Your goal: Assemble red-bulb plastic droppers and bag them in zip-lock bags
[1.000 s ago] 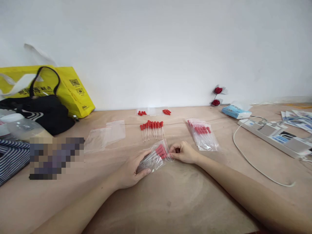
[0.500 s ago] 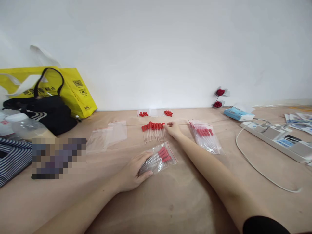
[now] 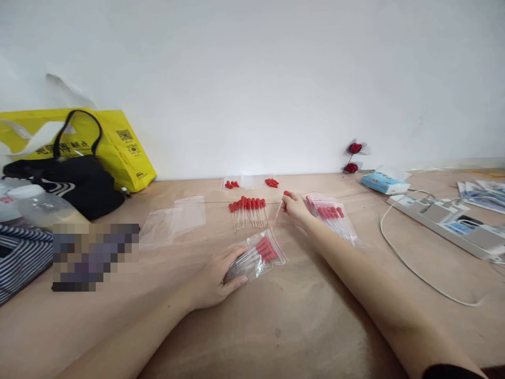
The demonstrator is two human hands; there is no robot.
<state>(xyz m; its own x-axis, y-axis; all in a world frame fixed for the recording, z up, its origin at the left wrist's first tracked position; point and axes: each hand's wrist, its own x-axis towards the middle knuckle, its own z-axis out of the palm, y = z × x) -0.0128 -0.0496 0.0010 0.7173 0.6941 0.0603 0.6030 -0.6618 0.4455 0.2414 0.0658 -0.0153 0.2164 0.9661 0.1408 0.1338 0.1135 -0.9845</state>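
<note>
My left hand [image 3: 216, 276] grips the lower end of a clear zip bag [image 3: 258, 269] that holds several droppers with red rubber bulbs. The bag's red-lined mouth points to the upper right. Pinched by its red bulb in my right hand [image 3: 296, 207] is a single dropper [image 3: 279, 209], its thin clear tube slanting down to the left. Left of it lies a row of loose droppers [image 3: 248, 205], bulbs toward the wall. Beyond my right wrist rests a filled zip bag [image 3: 327, 213] of more red-bulbed droppers, partly hidden by my forearm.
Flat zip bags [image 3: 173, 221] lie on the left. Loose red bulbs [image 3: 232, 184] sit on clear plastic near the wall. At right are a tissue pack [image 3: 384, 182] and a power strip [image 3: 445, 226] with a trailing cable [image 3: 410, 276]. A yellow bag [image 3: 130, 158] and bottle [image 3: 43, 202] stand left.
My right hand has moved right, away from the row, and now carries one dropper taken from its right end. My left hand and its bag have stayed in place.
</note>
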